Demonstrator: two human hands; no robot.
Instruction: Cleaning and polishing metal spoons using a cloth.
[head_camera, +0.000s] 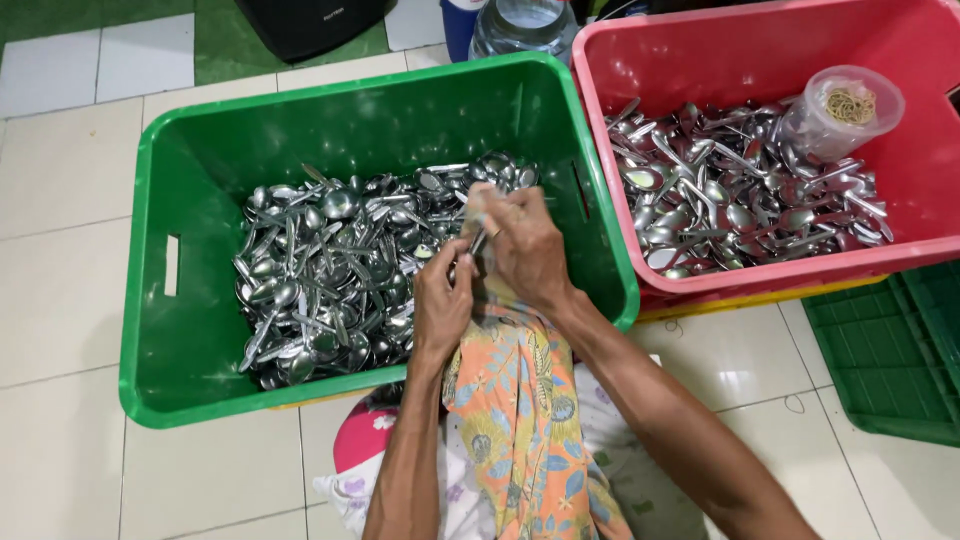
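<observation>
Over the green crate (150, 300) heaped with metal spoons (330, 270), the left hand (442, 305) and right hand (525, 250) both clamp a small spoon bundle (478, 240), seemingly mid-gathering; squaring the handles looks next.

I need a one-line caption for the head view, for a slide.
Two hands, left and right, hold spoons over a green crate of spoons.
</observation>
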